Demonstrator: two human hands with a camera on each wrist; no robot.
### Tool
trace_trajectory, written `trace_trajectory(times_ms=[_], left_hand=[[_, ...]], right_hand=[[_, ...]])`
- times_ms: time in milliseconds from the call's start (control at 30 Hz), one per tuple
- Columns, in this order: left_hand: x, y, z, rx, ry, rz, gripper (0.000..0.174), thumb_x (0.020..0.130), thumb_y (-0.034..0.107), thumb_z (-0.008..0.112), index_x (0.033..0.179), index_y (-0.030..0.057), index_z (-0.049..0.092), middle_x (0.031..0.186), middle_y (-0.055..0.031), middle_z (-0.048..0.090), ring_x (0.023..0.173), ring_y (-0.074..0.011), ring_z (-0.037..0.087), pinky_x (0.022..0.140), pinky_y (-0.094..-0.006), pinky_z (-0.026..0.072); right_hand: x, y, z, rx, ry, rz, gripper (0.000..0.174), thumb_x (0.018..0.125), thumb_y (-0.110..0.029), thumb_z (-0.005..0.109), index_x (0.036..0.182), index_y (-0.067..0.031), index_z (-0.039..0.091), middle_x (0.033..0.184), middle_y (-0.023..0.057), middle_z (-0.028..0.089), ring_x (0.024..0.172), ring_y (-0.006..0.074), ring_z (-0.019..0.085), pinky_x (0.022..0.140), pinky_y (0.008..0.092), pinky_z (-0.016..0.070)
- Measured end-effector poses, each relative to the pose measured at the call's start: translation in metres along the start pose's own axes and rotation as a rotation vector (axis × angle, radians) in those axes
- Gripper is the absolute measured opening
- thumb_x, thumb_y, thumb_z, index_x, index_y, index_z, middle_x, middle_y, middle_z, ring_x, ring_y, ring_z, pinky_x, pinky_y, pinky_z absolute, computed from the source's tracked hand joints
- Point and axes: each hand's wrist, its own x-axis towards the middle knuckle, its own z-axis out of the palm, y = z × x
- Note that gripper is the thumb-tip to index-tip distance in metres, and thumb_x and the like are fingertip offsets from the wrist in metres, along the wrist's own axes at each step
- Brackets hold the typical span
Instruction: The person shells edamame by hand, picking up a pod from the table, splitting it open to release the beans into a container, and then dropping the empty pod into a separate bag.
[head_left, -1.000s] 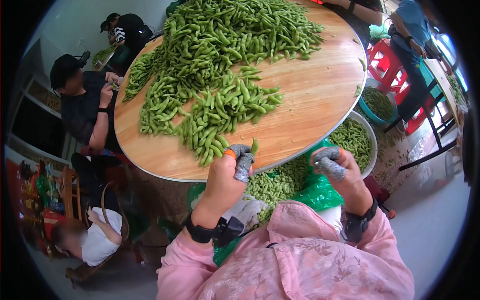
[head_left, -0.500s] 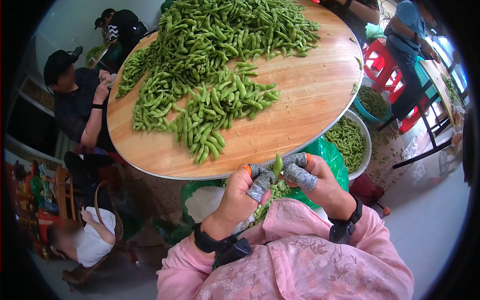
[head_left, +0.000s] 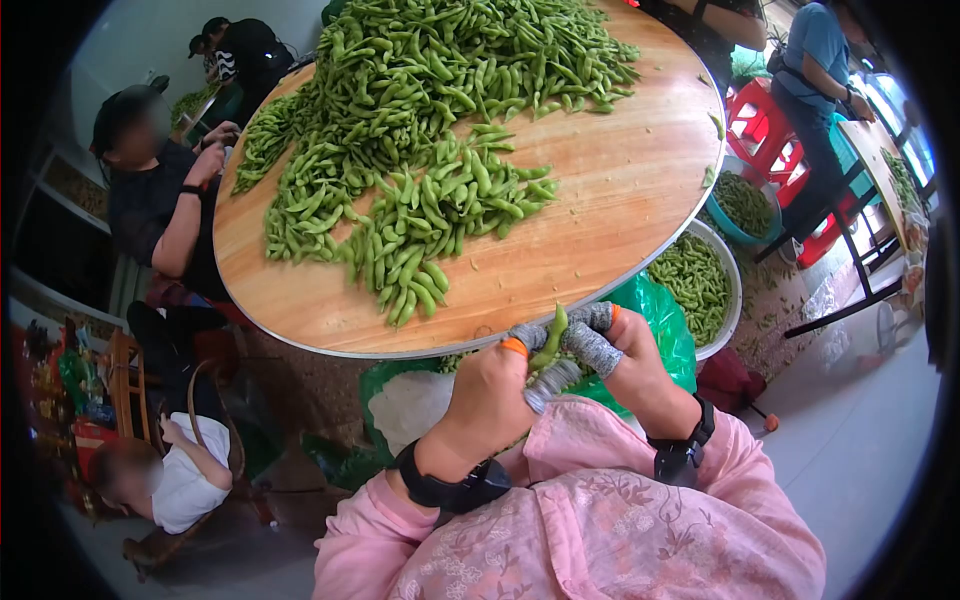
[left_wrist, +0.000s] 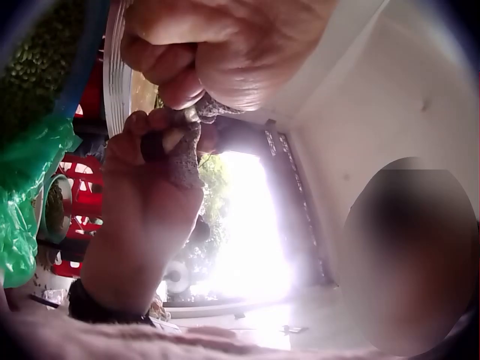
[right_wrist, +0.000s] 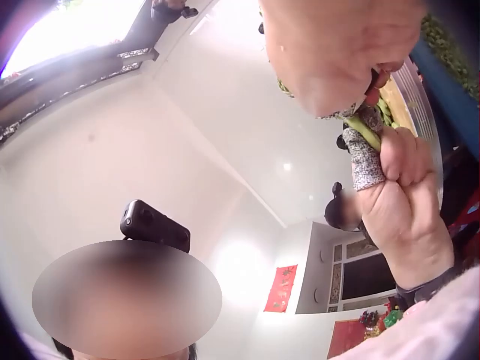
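Both hands meet over the near edge of the round wooden table [head_left: 610,220], grey wrapping on thumbs and forefingers. Between them stands one green soybean pod [head_left: 550,337], upright and slightly tilted. My left hand [head_left: 490,385] pinches it in thumb and forefinger; in the right wrist view the pod [right_wrist: 365,133] runs from those fingers up to my right hand [right_wrist: 341,52]. There, my right hand's wrapped fingertips grip its other end. Shelled beans [head_left: 455,362] show partly below the table edge, mostly hidden by the hands.
A large heap of soybean pods [head_left: 430,90] covers the table's far side. Green plastic bags [head_left: 650,310] hang below its rim. On the floor at right are a white basin [head_left: 738,290] of pods, a blue basin [head_left: 772,225] and red stools [head_left: 765,125]. Other people sit around.
The left hand brought the pod right and down from the table to meet the right hand. Since then the left hand has turned slightly, and its thumb has slid lower beside the pod.
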Motion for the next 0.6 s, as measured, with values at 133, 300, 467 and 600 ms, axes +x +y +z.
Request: trace_trajectory(times_ms=[133,300,467,600], left_hand=[[-0.003,-0.005,0.000,0.331,0.025,0.193,0.021,0.077,0.014,0.059,0.093,0.0006,0.055,0.072,-0.0146,0.058,0.064,-0.0255,0.059,0.057,-0.0324,0.0444],[-0.002,-0.020,0.016,-0.300,0.090,0.103,0.017,0.076,0.015,0.056,0.087,0.0018,0.054,0.065,-0.0113,0.053,0.057,-0.0269,0.054,0.052,-0.0332,0.0423],[-0.014,-0.026,0.009,-0.903,-0.011,-0.259,0.013,0.081,0.010,0.052,0.091,0.0021,0.055,0.069,-0.0016,0.052,0.055,-0.0122,0.047,0.052,-0.0244,0.0386],[-0.010,-0.020,0.005,-1.392,-0.115,-0.555,0.012,0.082,0.006,0.050,0.092,0.0023,0.055,0.072,0.0029,0.050,0.059,-0.0063,0.043,0.052,-0.0187,0.0341]], right_hand=[[-0.001,-0.009,-0.001,0.045,-0.089,0.073,0.015,0.085,-0.013,0.052,0.086,0.0015,0.056,0.079,-0.0013,0.058,0.072,0.0052,0.049,0.065,0.0211,0.0411],[0.000,0.002,-0.002,0.193,-0.133,0.036,0.016,0.084,-0.014,0.054,0.087,0.0011,0.057,0.082,-0.0006,0.058,0.074,0.0062,0.050,0.067,0.0212,0.0411],[0.003,0.024,-0.005,0.220,-0.147,-0.047,0.014,0.082,-0.013,0.057,0.085,0.0005,0.057,0.080,-0.0008,0.057,0.074,0.0061,0.049,0.067,0.0212,0.0403],[0.003,0.027,-0.010,0.184,-0.189,-0.055,0.013,0.082,-0.012,0.057,0.085,0.0006,0.057,0.079,-0.0017,0.056,0.072,0.0054,0.049,0.064,0.0206,0.0401]])
